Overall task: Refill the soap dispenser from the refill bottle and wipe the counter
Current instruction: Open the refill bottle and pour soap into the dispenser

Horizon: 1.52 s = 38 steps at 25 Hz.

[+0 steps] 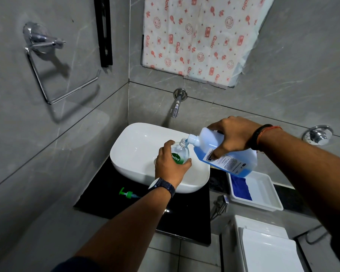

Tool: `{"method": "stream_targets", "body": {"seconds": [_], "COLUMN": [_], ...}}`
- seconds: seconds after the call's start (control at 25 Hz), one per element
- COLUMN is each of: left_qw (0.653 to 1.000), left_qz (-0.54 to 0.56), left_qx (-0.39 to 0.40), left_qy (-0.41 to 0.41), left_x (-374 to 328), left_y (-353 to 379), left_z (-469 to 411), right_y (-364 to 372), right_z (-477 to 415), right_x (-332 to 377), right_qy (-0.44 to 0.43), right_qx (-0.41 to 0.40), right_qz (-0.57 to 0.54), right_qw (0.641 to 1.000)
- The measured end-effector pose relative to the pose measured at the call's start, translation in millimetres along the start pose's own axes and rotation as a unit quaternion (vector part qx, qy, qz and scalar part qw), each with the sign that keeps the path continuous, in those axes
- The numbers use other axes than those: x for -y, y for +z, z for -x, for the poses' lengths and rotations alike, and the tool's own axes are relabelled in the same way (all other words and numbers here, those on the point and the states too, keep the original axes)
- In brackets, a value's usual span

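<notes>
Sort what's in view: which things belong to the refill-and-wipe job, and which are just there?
Job: soap dispenser in left hand; refill bottle in right hand; green pump; blue cloth; black counter.
Bystanders: basin, tap, towel ring, white tray.

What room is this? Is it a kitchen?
Most likely a small bathroom, not a kitchen. A white basin sits on a dark counter under a wall tap, grey tiles cover the walls, and what looks like a toilet cistern stands at lower right.
</notes>
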State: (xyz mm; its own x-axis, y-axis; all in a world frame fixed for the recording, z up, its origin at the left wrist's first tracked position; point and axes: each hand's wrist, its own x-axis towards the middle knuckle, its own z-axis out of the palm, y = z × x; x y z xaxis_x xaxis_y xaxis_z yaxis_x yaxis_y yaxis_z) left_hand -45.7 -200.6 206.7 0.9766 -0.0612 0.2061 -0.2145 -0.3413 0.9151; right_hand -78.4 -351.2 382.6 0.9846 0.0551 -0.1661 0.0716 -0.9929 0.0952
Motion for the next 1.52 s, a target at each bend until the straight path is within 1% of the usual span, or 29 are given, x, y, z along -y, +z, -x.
{"method": "stream_targets", "body": {"seconds": [1.52], "left_qw": [1.000], "left_qz": [-0.002], "left_qx": [-0.007], "left_qy": [0.017], "left_x": [0.6], "left_y": [3.7], "left_z": [-3.2], "right_y": [-4.1], "right_z": [3.6], "right_x": [-1.7], "right_qy": [0.009], "right_qx": [0.008], "right_qz": [0.005], "right_qw": [1.000]}}
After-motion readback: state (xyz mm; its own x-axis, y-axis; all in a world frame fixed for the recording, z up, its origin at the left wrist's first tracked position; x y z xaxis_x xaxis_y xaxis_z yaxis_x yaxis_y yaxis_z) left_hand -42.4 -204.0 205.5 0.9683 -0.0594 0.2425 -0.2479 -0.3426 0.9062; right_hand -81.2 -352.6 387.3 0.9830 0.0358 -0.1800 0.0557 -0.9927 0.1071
